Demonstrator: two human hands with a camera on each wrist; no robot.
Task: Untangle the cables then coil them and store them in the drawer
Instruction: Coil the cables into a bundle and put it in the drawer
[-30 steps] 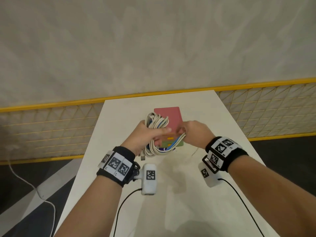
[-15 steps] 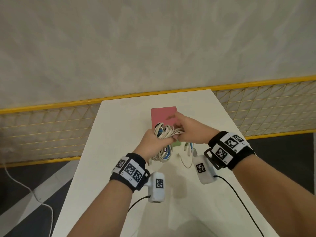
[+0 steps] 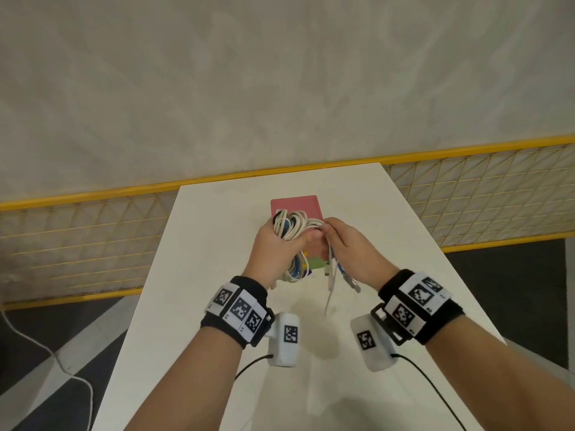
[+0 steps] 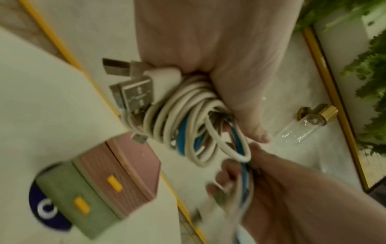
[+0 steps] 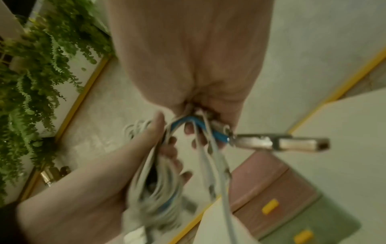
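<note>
Untangling stage. The right hand (image 3: 351, 250) is pinching loose cable ends, plugs dangling, drawn from the cable bundle (image 3: 291, 231) that the left hand (image 3: 273, 250) is gripping above the table (image 3: 217, 244). Beyond, the drawer box (image 3: 295, 205) is sitting closed. Next, probably, one strand needs freeing without tightening loops. Strand count is unclear; the wrist views are blurred.

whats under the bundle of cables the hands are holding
The drawer box sits on the table below the cable bundle: pink top, green drawer with yellow handle. The left hand and right hand hide its middle; its contents are unseen.
</note>
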